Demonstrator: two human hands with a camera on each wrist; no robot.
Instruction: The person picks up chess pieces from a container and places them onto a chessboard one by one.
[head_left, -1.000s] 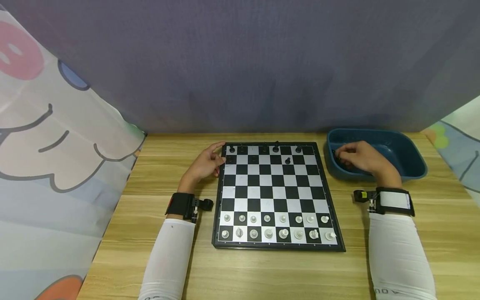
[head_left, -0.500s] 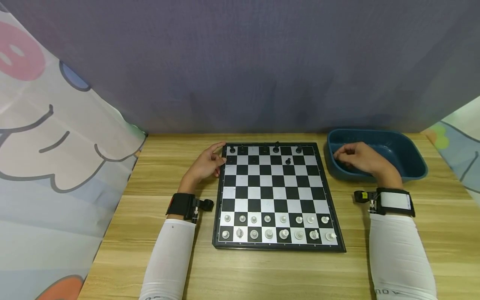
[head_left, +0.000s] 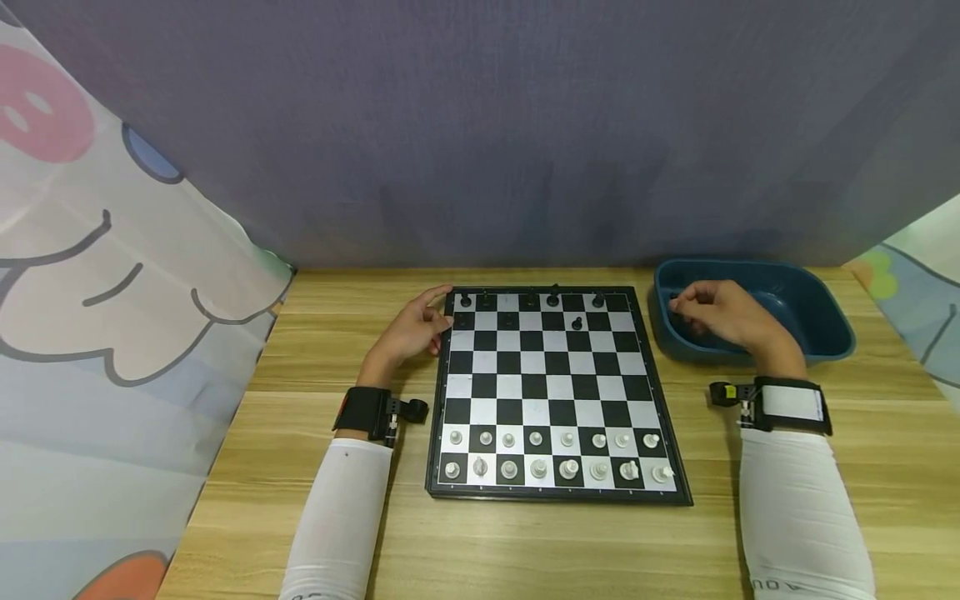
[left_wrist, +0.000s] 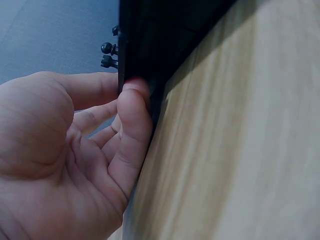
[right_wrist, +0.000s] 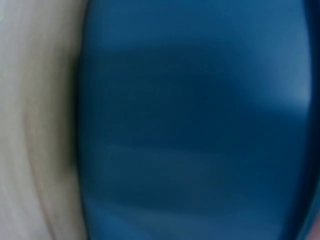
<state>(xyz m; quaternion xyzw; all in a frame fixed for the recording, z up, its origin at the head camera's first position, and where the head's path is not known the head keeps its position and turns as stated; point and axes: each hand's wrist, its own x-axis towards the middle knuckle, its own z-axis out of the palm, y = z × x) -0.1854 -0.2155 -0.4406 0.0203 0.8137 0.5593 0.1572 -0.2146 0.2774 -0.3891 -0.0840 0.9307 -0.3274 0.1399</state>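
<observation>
A black-and-white chessboard (head_left: 533, 362) lies on the table. Its far left edge is held by my left hand (head_left: 411, 330); in the left wrist view the thumb (left_wrist: 95, 89) lies on one face of the edge and curled fingers press the other. My right hand (head_left: 723, 315) reaches into the blue bin (head_left: 806, 304), fingers bent toward its left wall. Something dark shows at those fingertips, too small and shaded to tell if gripped. Black chess pieces (head_left: 552, 297) stand along the far rows, one black pawn (head_left: 577, 323) nearer. White chess pieces (head_left: 538, 468) fill the two near rows.
The wooden table (head_left: 570, 550) runs up to a grey partition (head_left: 480, 142) behind the board and bin. A printed cloth (head_left: 90, 417) hangs at the left. In the right wrist view the bin's blue wall (right_wrist: 195, 125) fills most of the picture.
My right fingers shift slightly inside the bin. My left hand stays on the chessboard's edge, and the chess pieces stand unchanged.
</observation>
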